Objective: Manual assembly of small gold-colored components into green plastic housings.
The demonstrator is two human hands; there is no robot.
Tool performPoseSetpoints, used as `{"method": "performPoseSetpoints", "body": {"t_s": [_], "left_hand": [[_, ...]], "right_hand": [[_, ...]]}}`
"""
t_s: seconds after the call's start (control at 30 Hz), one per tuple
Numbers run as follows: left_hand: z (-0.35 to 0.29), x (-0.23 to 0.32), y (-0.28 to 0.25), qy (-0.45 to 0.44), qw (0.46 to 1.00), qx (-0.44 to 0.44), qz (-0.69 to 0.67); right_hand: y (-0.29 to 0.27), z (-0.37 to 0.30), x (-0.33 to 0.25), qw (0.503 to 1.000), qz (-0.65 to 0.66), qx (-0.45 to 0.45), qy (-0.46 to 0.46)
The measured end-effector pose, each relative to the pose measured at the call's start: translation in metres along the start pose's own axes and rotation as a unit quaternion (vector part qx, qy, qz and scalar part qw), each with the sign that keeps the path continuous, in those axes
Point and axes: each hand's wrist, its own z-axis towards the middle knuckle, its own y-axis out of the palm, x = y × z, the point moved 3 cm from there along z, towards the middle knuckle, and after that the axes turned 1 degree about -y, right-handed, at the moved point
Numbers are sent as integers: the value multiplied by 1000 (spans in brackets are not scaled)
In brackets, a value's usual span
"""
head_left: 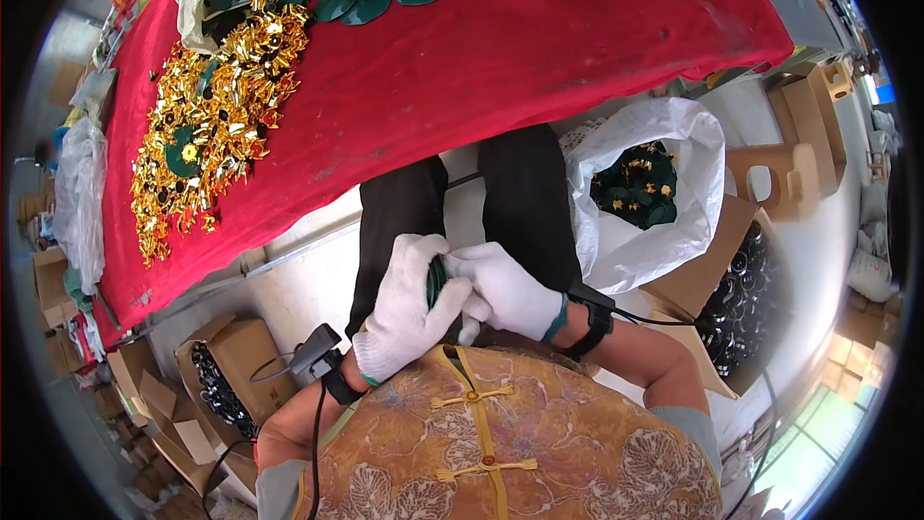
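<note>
Left hand (pixel 401 306) grips green discs (pixel 436 281); right hand (pixel 507 291), hold unclear. One sack (pixel 695 140), two o'clock, contains more discs (pixel 635 193); two cartons (pixel 258 376), three and eight o'clock, black parts (pixel 741 299).

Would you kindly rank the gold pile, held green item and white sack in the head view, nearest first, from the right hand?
From the right hand:
1. Held green item: just left, in the left hand.
2. White sack: right, beside the right leg.
3. Gold pile: far left, on the red cloth.
</note>
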Motion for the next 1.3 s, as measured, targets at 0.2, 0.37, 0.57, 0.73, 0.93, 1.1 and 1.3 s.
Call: {"method": "performPoseSetpoints", "body": {"t_s": [0.2, 0.37, 0.57, 0.73, 0.93, 1.1, 1.3], "left_hand": [[0, -12, 1, -70, 991, -87, -72], [-10, -34, 10, -355, 799, -1, -486], [-5, -30, 6, -144, 975, -15, -168], [-9, -17, 15, -147, 967, -17, -207], [-3, -22, 31, -181, 915, -8, -362], [-1, -46, 15, -316, 796, 44, -515], [-10, -54, 13, -312, 746, 35, -587]], "right_hand": [[17, -6, -19, 699, -622, 68, -345], [18, -12, -10, 636, -707, 95, -293], [16, -5, -9, 767, -541, 148, -311], [-7, 3, 4, 992, -82, 76, -58], [-5, -44, -50, 862, -451, 93, -213], [-18, -114, -148, 439, -835, 317, -98], [35, -47, -236, 369, -766, 259, -458]]}}
